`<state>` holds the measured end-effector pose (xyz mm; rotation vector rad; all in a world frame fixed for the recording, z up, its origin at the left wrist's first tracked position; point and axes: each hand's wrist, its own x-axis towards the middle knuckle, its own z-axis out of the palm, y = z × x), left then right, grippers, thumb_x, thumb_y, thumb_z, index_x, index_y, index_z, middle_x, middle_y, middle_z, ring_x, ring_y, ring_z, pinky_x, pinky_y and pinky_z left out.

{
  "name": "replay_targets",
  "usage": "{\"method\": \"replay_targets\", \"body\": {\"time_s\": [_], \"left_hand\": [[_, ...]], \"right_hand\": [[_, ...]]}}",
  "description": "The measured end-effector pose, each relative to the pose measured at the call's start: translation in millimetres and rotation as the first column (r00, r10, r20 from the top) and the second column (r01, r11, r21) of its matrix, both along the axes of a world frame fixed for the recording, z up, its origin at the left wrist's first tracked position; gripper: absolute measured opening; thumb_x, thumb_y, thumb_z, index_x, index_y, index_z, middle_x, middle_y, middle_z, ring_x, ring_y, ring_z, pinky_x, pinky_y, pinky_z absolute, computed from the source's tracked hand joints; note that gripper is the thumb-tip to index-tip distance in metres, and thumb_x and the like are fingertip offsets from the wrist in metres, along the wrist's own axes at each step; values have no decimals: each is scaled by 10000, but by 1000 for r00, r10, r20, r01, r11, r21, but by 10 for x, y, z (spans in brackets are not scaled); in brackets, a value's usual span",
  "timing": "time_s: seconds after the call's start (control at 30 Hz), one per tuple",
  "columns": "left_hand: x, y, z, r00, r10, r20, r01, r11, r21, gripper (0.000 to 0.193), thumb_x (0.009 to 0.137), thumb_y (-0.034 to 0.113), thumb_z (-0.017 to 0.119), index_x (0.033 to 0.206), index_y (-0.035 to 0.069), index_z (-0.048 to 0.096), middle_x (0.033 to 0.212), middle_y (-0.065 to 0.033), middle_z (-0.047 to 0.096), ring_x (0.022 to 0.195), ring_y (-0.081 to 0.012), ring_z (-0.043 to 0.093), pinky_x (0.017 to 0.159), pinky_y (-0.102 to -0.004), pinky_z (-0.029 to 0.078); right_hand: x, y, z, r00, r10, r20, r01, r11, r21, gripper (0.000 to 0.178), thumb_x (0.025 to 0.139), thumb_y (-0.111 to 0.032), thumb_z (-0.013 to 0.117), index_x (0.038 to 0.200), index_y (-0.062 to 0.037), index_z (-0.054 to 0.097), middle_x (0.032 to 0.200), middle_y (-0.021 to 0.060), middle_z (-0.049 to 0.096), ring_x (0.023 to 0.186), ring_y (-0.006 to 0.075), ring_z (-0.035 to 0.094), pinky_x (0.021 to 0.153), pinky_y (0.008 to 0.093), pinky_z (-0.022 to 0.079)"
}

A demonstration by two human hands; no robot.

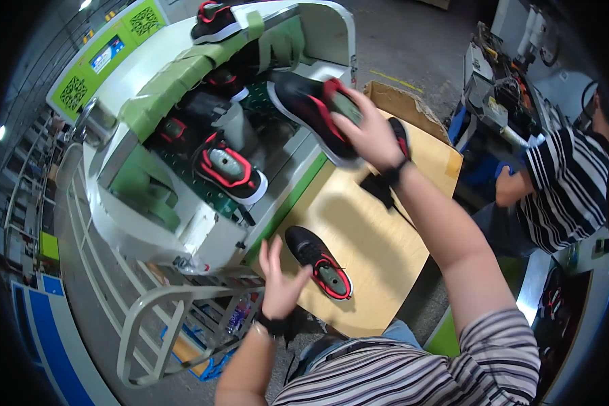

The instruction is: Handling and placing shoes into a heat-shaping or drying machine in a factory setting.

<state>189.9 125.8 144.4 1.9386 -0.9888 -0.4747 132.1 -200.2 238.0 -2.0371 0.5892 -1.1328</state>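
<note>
Above the far part of a light wooden board (379, 250), my right hand (373, 135) grips a black shoe (301, 101) with red trim and a white sole by its collar. The shoe is tilted, and a grey-green form shows in its opening. Part of another black and red shoe (400, 134) shows behind my right hand. My left hand (282, 287) is open, fingers spread, just beside a black and red shoe (308, 247) lying on the board. That shoe also has a grey-green form inside. Whether the left thumb touches it, I cannot tell.
A white and green machine (210, 237) borders the board, with several shoes on its perforated green bed, one being a black shoe (227, 169). Another shoe (215, 24) sits on top. A cardboard box (402, 101) stands beyond; a co-worker's striped sleeve (561, 176) is at right. A metal railing (142, 325) runs left.
</note>
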Motion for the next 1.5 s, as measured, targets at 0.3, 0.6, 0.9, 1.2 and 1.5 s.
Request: {"method": "replay_targets", "body": {"time_s": [0.3, 0.6, 0.9, 1.2, 1.5], "left_hand": [[-241, 1364, -886, 801, 294, -522, -164, 946, 281, 483, 853, 124, 719, 1299, 60, 543, 1364, -134, 412, 1206, -241, 501, 1020, -353, 444], [-221, 986, -1075, 948, 111, -297, -51, 978, 204, 484, 857, 146, 712, 1292, 46, 525, 1269, -149, 505, 1186, -279, 478, 1021, -364, 393], [-347, -175, -1044, 898, 87, -431, -66, 996, 64, 1033, 827, 376, 764, 1500, -35, 97, 1519, -292, 142, 1427, -384, 191, 1173, -408, 193], [-248, -744, -1338, 972, -90, -218, 118, 986, 118, 1149, 620, 186, 817, 1476, 59, 61, 1474, -384, -24, 1421, -498, 25, 1193, -462, 126], [-19, -246, -970, 969, -211, -127, 225, 968, 112, 1110, 739, 314, 832, 1509, 8, 93, 1506, -294, 150, 1433, -415, 161, 1177, -448, 198]], "right_hand": [[1534, -218, -331, 919, -289, -269, 271, 957, -104, 1026, 782, -460, 743, 1540, -133, 134, 1573, 236, 137, 1415, 487, 206, 1129, 543, 279], [-684, -447, -2194, 789, -40, -613, 318, 880, 352, 1054, 669, -440, 829, 1490, -96, 264, 1248, 260, 597, 1169, 374, 588, 990, 407, 453], [-2252, 709, -2309, 968, 51, -245, 177, 555, 813, 696, 940, -351, 627, 1446, 45, 359, 1358, 216, 528, 1247, 241, 528, 1059, 328, 405], [-1955, 1816, -2305, 946, -40, -323, 234, 773, 589, 981, 719, -67, 682, 1503, 14, 98, 1421, 279, 375, 1321, 403, 407, 1113, 414, 339], [-2103, 1840, -1723, 900, 150, -410, -41, 964, 264, 586, 871, -339, 725, 1324, -28, 522, 1156, 193, 608, 1118, 311, 587, 996, 374, 456]]}}
